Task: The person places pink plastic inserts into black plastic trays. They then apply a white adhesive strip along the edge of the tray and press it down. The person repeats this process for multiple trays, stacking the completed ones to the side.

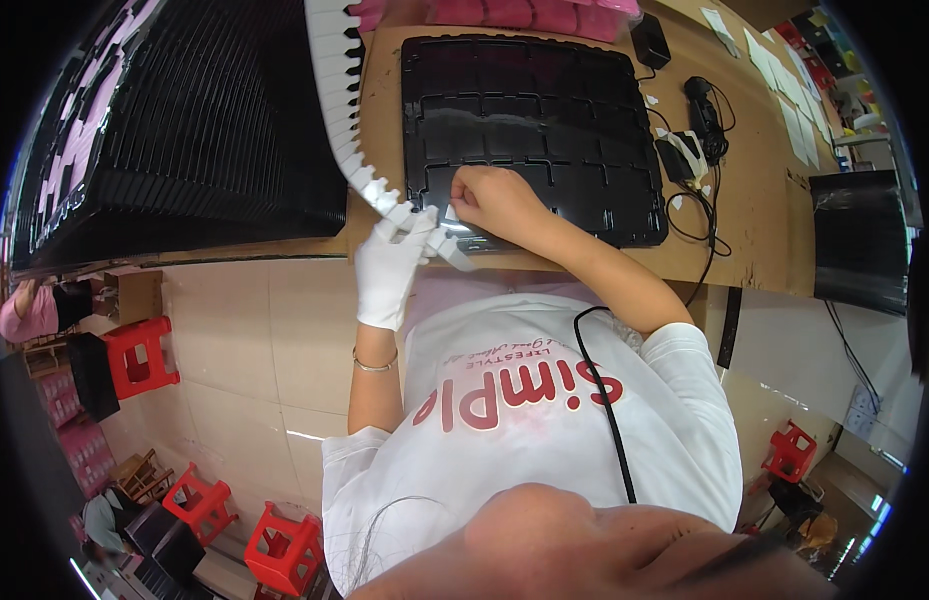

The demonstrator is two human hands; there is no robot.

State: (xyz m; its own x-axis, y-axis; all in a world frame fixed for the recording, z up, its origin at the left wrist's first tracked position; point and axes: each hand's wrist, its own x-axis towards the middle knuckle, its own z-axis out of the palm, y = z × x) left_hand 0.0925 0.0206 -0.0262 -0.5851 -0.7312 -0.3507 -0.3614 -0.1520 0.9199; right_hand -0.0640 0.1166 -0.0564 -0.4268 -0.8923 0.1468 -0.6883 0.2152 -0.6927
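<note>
My left hand (386, 272), in a white glove, is closed on a long white notched strip (334, 105) near its lower end. The strip curves up past the far edge of the table, with small black pieces along its right side. Below the glove its loose end (449, 250) bends to the right. My bare right hand (499, 203) is closed in a pinch over the near left corner of a black plastic tray (529, 130). A small white piece (450, 212) shows at its fingertips. The tray has rows of shallow compartments and lies flat.
A tall stack of black trays (214, 130) stands at the left. Pink packages (534, 14) lie beyond the tray. A black adapter (649, 42), coiled cables (706, 120) and paper sheets (784, 95) are to the right. Red stools (142, 357) stand on the floor.
</note>
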